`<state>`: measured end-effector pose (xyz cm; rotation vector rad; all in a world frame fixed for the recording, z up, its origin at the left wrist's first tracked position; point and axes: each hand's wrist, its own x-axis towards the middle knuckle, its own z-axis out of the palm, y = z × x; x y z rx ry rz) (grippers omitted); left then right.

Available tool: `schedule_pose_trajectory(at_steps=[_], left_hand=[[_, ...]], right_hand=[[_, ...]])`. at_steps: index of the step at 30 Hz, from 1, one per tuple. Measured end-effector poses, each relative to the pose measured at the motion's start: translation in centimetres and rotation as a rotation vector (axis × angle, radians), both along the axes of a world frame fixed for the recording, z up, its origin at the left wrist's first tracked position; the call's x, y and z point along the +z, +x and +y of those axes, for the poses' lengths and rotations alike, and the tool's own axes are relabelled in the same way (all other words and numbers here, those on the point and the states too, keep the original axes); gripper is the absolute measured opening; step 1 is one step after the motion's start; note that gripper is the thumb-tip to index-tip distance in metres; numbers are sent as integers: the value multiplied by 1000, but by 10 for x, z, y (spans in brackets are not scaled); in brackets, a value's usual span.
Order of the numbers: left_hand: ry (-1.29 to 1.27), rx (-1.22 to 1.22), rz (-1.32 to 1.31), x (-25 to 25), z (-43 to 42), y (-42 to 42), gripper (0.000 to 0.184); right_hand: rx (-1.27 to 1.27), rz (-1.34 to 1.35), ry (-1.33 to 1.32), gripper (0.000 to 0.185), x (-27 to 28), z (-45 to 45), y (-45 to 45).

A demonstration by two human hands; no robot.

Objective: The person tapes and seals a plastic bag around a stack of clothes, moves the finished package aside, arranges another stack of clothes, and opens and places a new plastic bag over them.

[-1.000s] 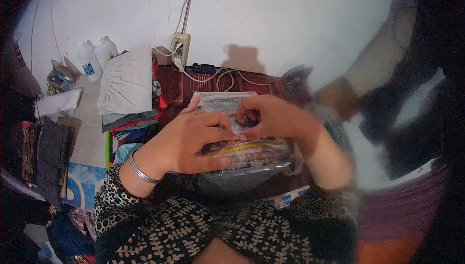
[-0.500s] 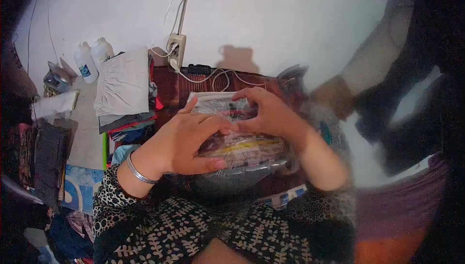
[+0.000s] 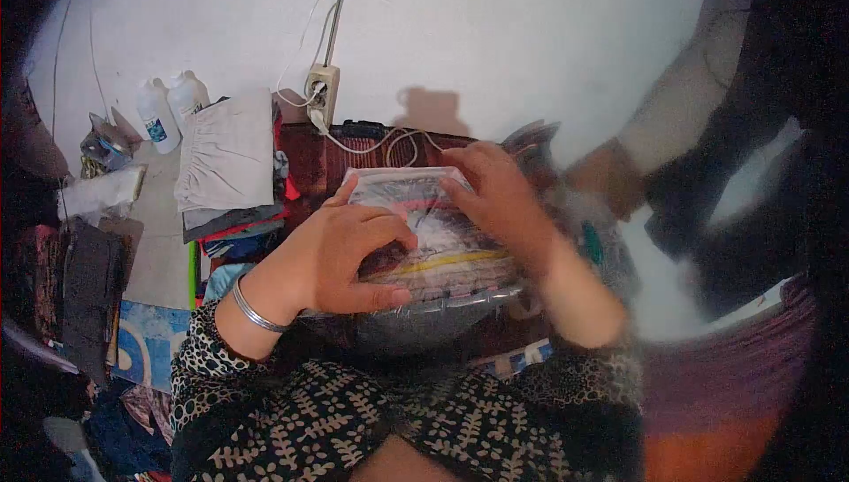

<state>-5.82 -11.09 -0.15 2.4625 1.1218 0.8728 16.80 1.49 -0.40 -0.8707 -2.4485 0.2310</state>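
Note:
A clear plastic packet [image 3: 442, 236] of folded fabric lies in front of my body, with a white band along its far edge and a yellow stripe across its near part. My left hand [image 3: 340, 256] rests on the packet's left side, fingers spread and the thumb apart along the near edge. A silver bangle [image 3: 256, 309] circles that wrist. At the far right corner, my right hand [image 3: 504, 199] lies over the packet's edge, thumb on the plastic and bent fingers reaching past the corner. A gap shows between thumb and fingers; their undersides are hidden.
Folded clothes [image 3: 228, 159] are stacked at the left, white pants on top. Two white bottles [image 3: 159, 115] stand behind them. A power strip [image 3: 324, 93] with plugged cables hangs by the wall. Purple cloth [image 3: 725, 371] spreads at the right.
My right hand has moved away from my left and rightward, its thumb now near the packet's far right corner, baring more of the plastic. My left hand has barely moved.

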Motion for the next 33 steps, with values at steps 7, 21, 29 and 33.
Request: schedule_pose_trajectory(at_steps=[7,21,29,33], left_hand=[[-61,8,-86,-6,4,-8,40],[-62,142,199,6,12,3,41],[57,179,237,-2,-16,4,35],[203,279,211,-23,-27,-8,34]], right_hand=[[326,-361,-75,53,24,-66,8],[356,239,-154,40,14,-108,72],[-693,776,-341,24,-127,-113,223],[-1262,793,-547,34,-224,-120,285]])
